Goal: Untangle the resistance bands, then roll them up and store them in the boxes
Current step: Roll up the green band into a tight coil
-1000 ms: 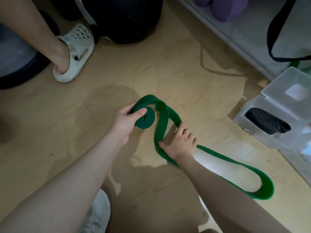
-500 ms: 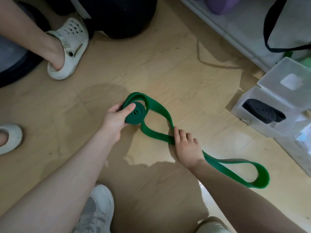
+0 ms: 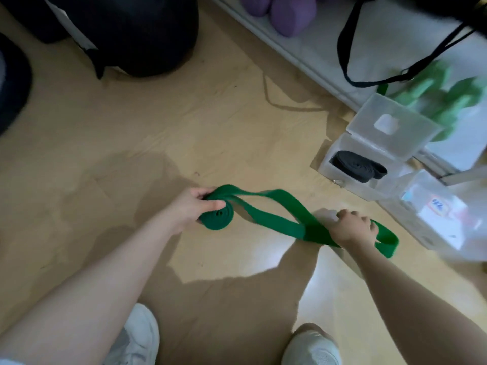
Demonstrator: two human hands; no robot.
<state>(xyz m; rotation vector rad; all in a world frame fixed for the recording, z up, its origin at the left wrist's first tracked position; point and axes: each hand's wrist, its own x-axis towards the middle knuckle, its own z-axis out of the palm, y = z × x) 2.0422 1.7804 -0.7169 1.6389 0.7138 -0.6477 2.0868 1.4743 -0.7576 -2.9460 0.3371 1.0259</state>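
Head view, looking down at a wooden floor (image 3: 131,133). Left hand (image 3: 191,206) grasps the rolled end of the green resistance band (image 3: 276,209): the thumb lies across the flat spiral face of the coil (image 3: 217,217) and the fingers curl over its top edge. The coil is held just above the floor. From it, two strands of the band run to the right, crossing once between the hands. Right hand (image 3: 351,227) is clenched round both strands near the band's far end, knuckles up; a short closed loop (image 3: 387,241) of band sticks out beyond it on the right, low over the floor.

To the upper right of the right hand stands a clear plastic box (image 3: 350,180) with its hinged lid (image 3: 392,125) thrown back; a rolled black band (image 3: 357,165) lies inside. Just beside that box, nearer the right edge, sits a second clear box (image 3: 448,219) holding white papers, blurred. Behind the boxes runs a pale shelf (image 3: 316,48) bearing purple dumbbells (image 3: 287,11), green dumbbells (image 3: 448,96) and a black strap (image 3: 350,75).

At the bottom edge, two white shoes (image 3: 313,346) point toward the band. A large dark round object (image 3: 137,32) stands at the upper left.
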